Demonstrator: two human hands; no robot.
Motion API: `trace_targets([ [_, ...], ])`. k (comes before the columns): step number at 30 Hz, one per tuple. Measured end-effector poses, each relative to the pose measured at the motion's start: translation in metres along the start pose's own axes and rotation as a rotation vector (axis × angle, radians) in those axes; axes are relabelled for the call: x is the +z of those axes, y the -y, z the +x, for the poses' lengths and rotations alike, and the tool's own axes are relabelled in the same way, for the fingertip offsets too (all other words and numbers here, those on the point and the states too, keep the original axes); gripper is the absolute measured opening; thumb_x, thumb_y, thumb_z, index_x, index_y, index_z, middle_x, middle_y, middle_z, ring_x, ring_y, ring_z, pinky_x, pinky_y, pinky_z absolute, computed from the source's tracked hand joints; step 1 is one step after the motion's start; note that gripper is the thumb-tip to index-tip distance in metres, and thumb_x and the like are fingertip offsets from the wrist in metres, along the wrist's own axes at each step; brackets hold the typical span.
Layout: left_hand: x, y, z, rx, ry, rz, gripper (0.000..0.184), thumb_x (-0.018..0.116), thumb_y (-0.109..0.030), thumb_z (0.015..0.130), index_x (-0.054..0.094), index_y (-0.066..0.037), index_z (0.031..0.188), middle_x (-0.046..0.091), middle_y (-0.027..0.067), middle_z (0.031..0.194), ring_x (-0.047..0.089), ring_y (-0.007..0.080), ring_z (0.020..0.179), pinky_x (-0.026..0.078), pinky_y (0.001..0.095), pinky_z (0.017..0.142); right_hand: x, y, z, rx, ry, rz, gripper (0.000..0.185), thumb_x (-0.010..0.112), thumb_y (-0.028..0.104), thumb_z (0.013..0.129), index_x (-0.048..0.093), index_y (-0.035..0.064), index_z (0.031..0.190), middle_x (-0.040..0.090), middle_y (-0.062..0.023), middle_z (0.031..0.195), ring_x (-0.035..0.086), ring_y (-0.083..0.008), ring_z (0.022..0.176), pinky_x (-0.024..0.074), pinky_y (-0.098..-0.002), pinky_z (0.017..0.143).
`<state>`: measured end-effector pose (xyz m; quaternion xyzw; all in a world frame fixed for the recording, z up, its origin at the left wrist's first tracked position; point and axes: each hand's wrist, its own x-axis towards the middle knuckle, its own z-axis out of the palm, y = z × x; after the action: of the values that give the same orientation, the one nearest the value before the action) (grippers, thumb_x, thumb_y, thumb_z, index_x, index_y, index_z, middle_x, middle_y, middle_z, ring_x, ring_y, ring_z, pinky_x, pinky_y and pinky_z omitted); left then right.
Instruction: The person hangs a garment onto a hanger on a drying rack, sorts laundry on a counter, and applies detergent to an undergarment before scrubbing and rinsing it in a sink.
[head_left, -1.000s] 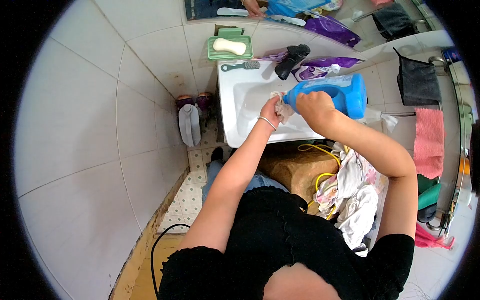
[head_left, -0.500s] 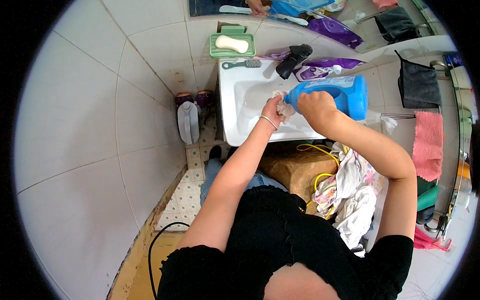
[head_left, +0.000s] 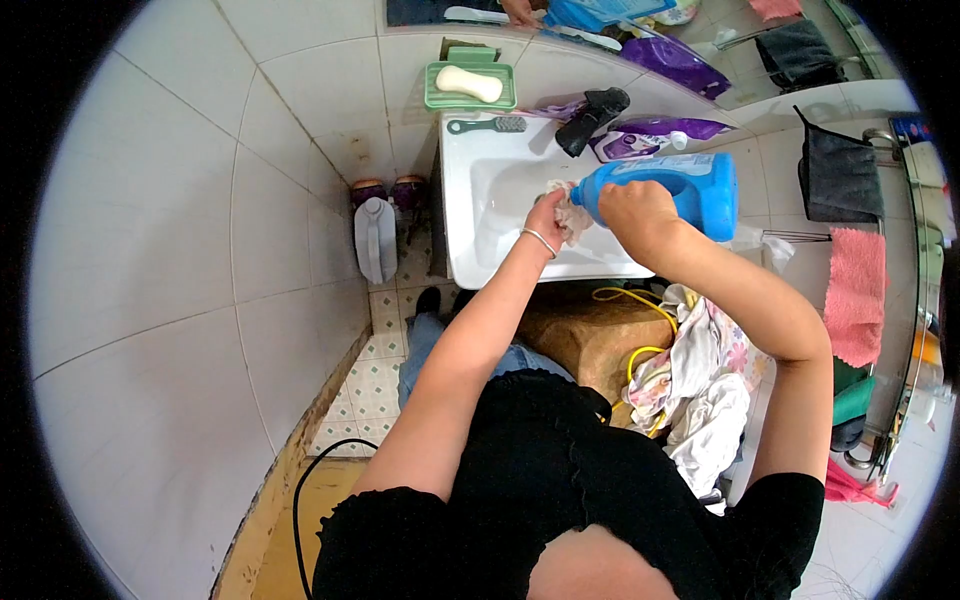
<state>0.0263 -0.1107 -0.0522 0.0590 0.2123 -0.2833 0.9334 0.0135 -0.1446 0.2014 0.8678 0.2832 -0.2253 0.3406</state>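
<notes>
Over the white sink (head_left: 462, 240), my left hand (head_left: 545, 215) is closed on a crumpled pale cloth (head_left: 572, 222). My right hand (head_left: 636, 212) grips the handle of a blue detergent bottle (head_left: 715, 195). The bottle lies tilted on its side, its mouth pointing left at the cloth, close against it. Whether liquid is coming out I cannot make out. Part of the cloth is hidden behind the bottle's neck and my left fingers.
A green-handled brush (head_left: 485, 125), a black faucet (head_left: 592, 120) and a purple-and-white pouch (head_left: 630, 142) line the sink's back edge. A soap bar (head_left: 470, 84) sits in a green dish (head_left: 440, 100). White clothes (head_left: 708, 425) are heaped below right; a grey jug (head_left: 376, 240) stands left.
Almost nothing differs. The view has shifted slightly, while both hands, the cloth and the tilted bottle keep the same places relative to each other.
</notes>
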Motion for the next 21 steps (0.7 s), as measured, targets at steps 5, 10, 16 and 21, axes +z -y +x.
trace_targets([
  [5, -0.0014, -0.0006, 0.0031, 0.013, 0.020, -0.002, 0.024, 0.047, -0.020, 0.088, 0.057, -0.007, 0.106, 0.062, 0.0085, 0.100, 0.060, 0.0240, 0.088, 0.048, 0.0372, 0.080, -0.0028, -0.0014, -0.0012, 0.001, 0.030, 0.013, 0.016, 0.063, 0.006, 0.071, 0.059, 0.0042, 0.087, 0.065, -0.0102, 0.085, 0.066, -0.0213, 0.076, 0.0525, -0.0292, 0.059],
  [10, -0.0012, -0.0020, 0.0023, 0.019, 0.045, 0.025, 0.028, 0.042, -0.021, 0.091, 0.053, -0.007, 0.112, 0.059, 0.0095, 0.109, 0.055, 0.0250, 0.102, 0.041, 0.0402, 0.093, -0.0012, -0.0031, -0.0007, 0.000, -0.007, 0.034, 0.017, 0.063, 0.005, 0.071, 0.058, 0.0028, 0.087, 0.065, -0.0109, 0.084, 0.066, -0.0216, 0.076, 0.0526, -0.0294, 0.060],
  [16, 0.0001, -0.0026, -0.0002, 0.035, 0.024, 0.064, 0.029, 0.042, -0.022, 0.091, 0.053, -0.007, 0.112, 0.059, 0.0092, 0.108, 0.055, 0.0250, 0.102, 0.042, 0.0404, 0.092, -0.0006, -0.0034, 0.0010, -0.001, 0.021, 0.028, 0.017, 0.063, 0.006, 0.071, 0.058, 0.0027, 0.087, 0.065, -0.0108, 0.083, 0.066, -0.0218, 0.076, 0.0529, -0.0295, 0.059],
  [21, -0.0041, -0.0029, 0.0026, 0.009, 0.045, 0.065, 0.027, 0.042, -0.022, 0.090, 0.053, -0.009, 0.112, 0.059, 0.0083, 0.107, 0.056, 0.0241, 0.100, 0.044, 0.0400, 0.089, 0.0007, -0.0027, 0.0016, 0.003, -0.010, 0.028, 0.014, 0.062, 0.006, 0.071, 0.060, 0.0030, 0.085, 0.066, -0.0109, 0.081, 0.067, -0.0220, 0.074, 0.0531, -0.0296, 0.058],
])
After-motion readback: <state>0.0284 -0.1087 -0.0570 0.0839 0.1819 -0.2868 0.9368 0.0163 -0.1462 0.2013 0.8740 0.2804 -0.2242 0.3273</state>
